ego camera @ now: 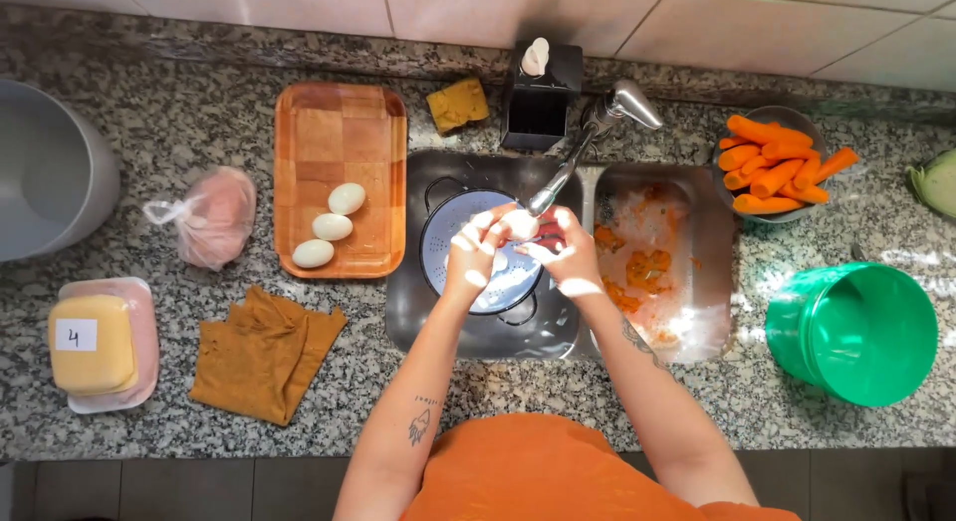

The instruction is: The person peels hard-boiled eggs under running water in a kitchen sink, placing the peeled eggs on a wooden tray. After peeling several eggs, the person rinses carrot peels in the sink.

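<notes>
Head view: your left hand (476, 244) and right hand (561, 244) pinch egg (520, 223) at frame centre, under tap (588, 142), over colander (468, 237). Step looks like peeling. Next needs gentle thumb pressure, steady grip.

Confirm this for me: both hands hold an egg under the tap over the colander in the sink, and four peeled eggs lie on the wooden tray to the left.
Not quite. The head view shows three peeled eggs on the wooden tray, not four. The rest stands: the left hand and right hand hold an egg under the tap, over the colander in the sink.
</notes>
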